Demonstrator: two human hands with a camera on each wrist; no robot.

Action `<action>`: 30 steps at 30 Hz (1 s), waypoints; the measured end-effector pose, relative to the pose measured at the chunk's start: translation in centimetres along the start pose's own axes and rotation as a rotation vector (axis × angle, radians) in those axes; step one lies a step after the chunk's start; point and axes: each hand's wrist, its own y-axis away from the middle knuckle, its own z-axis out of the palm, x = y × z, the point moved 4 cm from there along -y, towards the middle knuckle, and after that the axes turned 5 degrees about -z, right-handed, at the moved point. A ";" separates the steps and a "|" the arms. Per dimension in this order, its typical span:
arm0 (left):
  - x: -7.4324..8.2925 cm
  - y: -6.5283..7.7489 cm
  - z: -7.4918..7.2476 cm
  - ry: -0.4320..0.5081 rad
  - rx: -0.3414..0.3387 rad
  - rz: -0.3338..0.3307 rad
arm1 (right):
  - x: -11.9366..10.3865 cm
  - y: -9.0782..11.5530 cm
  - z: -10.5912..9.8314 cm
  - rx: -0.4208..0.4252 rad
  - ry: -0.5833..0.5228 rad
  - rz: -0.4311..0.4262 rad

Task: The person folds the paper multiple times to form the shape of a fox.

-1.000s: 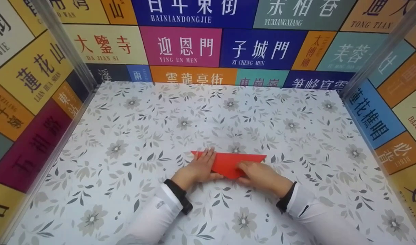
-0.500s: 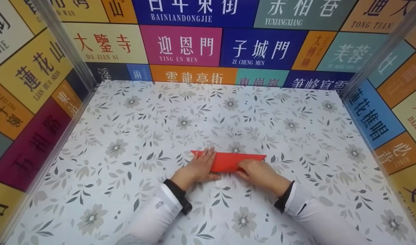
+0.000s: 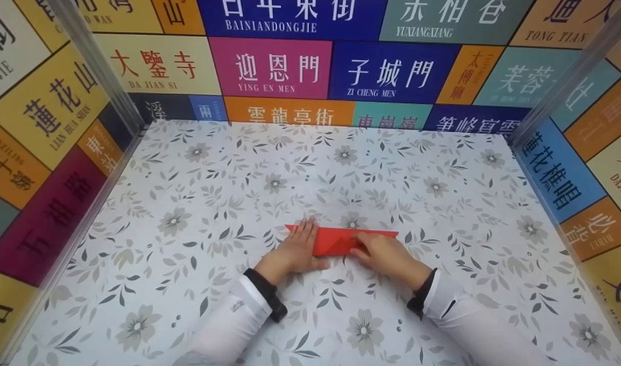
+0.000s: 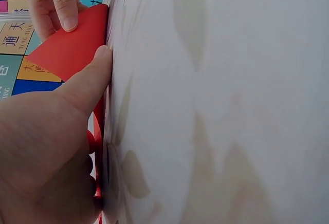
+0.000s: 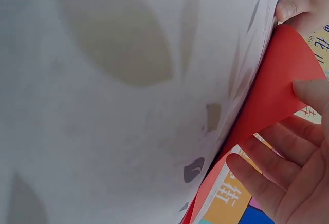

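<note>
A sheet of red paper (image 3: 336, 241), folded into a long strip with pointed ends, lies on the table in the head view. My left hand (image 3: 294, 250) rests on its left part with straight fingers, the thumb along the near edge. At the right part, my right hand (image 3: 386, 255) pinches a flap of the paper. The left wrist view shows this lifted red flap (image 4: 77, 44) between the right thumb and fingers. From the right wrist, the flap (image 5: 277, 75) stands bent up off the table under my right thumb, with the other fingers behind it.
The table (image 3: 310, 173) has a white covering with grey flowers and leaves. Panels of coloured name signs (image 3: 270, 68) stand along the back and both sides, joined by clear corner posts (image 3: 110, 76).
The paper's near point, which stuck out toward me between the hands, has been turned up and away, leaving a narrower strip. My right hand has shifted slightly left and away; the left stays nearly still.
</note>
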 end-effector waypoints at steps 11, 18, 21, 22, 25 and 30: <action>0.0 0.0 -0.3 -0.010 -0.024 -0.017 | 0.6 -1.0 0.2 -0.033 -0.036 0.093; 0.1 0.1 -0.3 -0.012 -0.038 -0.020 | 1.3 -1.1 0.8 -0.176 0.042 0.146; 0.1 0.1 -0.4 -0.009 -0.038 -0.020 | 1.4 -1.1 0.9 -0.215 0.078 0.154; 0.1 0.2 -0.4 -0.009 -0.035 -0.019 | 1.5 -1.1 0.9 -0.222 0.085 0.154; 0.1 0.2 -0.5 -0.018 -0.030 -0.015 | 1.5 -1.2 1.0 -0.246 0.107 0.154; 0.2 0.4 -0.6 -0.012 -0.021 -0.014 | 1.6 -1.3 1.1 -0.280 0.123 0.149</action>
